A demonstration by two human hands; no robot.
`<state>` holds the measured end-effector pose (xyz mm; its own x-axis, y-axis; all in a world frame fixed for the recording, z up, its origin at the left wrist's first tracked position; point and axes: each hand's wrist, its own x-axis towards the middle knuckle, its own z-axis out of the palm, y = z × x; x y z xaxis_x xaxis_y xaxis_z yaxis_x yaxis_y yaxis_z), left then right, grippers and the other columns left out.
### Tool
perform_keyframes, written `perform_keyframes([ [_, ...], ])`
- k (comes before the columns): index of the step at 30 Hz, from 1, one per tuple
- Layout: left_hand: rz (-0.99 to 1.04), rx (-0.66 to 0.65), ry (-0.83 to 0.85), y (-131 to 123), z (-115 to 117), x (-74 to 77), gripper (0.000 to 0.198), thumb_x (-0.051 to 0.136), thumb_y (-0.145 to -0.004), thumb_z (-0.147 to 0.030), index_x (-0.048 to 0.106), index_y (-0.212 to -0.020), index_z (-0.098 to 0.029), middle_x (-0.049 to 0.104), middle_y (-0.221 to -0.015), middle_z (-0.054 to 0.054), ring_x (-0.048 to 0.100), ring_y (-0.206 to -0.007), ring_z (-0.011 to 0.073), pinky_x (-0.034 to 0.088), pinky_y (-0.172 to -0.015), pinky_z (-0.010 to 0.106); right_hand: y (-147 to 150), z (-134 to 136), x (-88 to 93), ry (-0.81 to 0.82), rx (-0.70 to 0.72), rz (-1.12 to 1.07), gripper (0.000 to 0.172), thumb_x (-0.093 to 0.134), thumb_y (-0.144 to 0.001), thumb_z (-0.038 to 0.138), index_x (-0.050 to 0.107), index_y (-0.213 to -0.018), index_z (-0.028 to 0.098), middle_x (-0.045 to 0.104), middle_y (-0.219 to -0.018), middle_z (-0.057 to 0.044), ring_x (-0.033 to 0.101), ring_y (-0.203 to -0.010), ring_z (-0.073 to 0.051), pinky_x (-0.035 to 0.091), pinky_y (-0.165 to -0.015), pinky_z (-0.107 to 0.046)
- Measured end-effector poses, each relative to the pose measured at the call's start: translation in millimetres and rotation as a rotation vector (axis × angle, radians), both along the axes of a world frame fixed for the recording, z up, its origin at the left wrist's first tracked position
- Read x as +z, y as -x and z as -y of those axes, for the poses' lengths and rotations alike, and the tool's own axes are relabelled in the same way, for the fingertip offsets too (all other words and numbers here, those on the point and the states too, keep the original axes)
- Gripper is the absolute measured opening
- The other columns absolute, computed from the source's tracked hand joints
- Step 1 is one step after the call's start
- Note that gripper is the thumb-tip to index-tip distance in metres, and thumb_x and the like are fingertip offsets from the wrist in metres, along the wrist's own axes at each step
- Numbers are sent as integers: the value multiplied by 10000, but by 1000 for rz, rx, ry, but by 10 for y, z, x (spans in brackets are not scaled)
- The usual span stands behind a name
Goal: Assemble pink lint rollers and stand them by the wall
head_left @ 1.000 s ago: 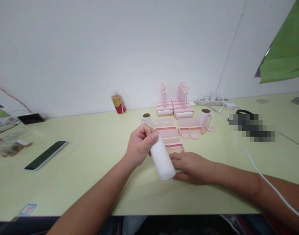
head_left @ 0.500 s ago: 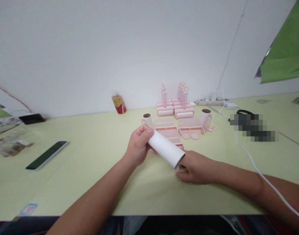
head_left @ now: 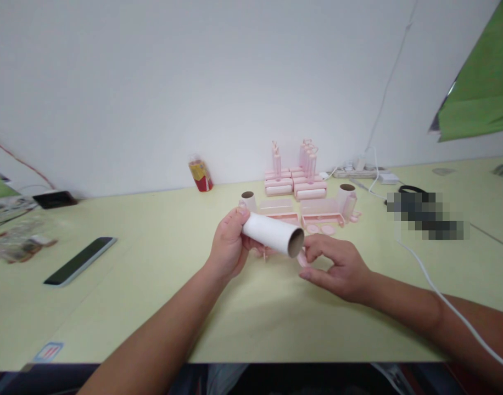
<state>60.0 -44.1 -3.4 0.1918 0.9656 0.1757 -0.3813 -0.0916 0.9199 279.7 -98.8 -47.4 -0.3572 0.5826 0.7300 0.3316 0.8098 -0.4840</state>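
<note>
My left hand (head_left: 230, 241) is closed around the far end of a white paper roll (head_left: 270, 231), lifted above the table. The roll's hollow brown core faces right. Close to that open end, my right hand (head_left: 337, 269) pinches a small pink cap (head_left: 303, 258) between thumb and index finger. Below the roll lie pink plastic parts, mostly covered by it and my left hand. Behind stand two more upright rolls, one (head_left: 248, 201) at left and one (head_left: 347, 198) at right. Open pink cases (head_left: 322, 207) and two pink discs (head_left: 327, 230) lie between them.
Stacked pink boxes (head_left: 311, 192) with clear pink tubes (head_left: 311, 164) stand by the wall. A red and yellow packet (head_left: 201, 174) leans there too. A phone (head_left: 80, 261) lies at left. At right are a power strip (head_left: 361, 172) and a white cable (head_left: 424, 274).
The roll has turned closer to level, and its open core now shows more. My right hand has shifted up slightly with its fingers more visible, bringing the pink cap into view.
</note>
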Motion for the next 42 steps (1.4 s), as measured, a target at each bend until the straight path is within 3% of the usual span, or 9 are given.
perform_keyframes([
  [5, -77, 57, -29, -1, -9, -20, 357, 671, -801, -473, 493, -822, -164, 575, -653, -27, 574, -456, 108, 528, -374, 234, -56, 16, 29, -111, -101, -169, 154, 706, -815, 166, 571, -858, 225, 658, -1168, -109, 650, -1003, -237, 504, -827, -373],
  [11, -126, 73, -38, -33, 29, -28, 396, 732, -754, -467, 479, -760, -163, 569, -670, -23, 579, -486, 101, 543, -398, 235, -43, 27, 61, -129, -173, -199, 126, 684, -806, 148, 601, -854, 230, 629, -1129, -110, 620, -1066, -275, 504, -879, -442],
  [21, -206, 43, -31, -32, 13, -103, 384, 717, -786, -464, 501, -762, -148, 621, -679, 4, 617, -492, 116, 526, -400, 219, -35, -8, 56, -105, -233, -168, 125, 674, -801, 136, 578, -787, 215, 586, -1109, -100, 618, -995, -249, 485, -840, -406],
  [32, -189, 14, 21, -49, 17, -96, 416, 741, -746, -485, 490, -761, -155, 621, -675, 9, 625, -488, 128, 519, -381, 220, -34, -16, 81, -103, -231, -134, 74, 642, -824, 150, 604, -800, 209, 561, -1093, -99, 602, -951, -233, 483, -835, -398],
  [42, -162, -4, 47, -54, 16, -90, 418, 737, -758, -489, 534, -827, -130, 624, -707, 24, 615, -501, 118, 532, -393, 216, -39, -28, 69, -110, -211, -86, 78, 625, -829, 148, 591, -853, 214, 599, -1241, -129, 609, -1106, -267, 485, -905, -425],
])
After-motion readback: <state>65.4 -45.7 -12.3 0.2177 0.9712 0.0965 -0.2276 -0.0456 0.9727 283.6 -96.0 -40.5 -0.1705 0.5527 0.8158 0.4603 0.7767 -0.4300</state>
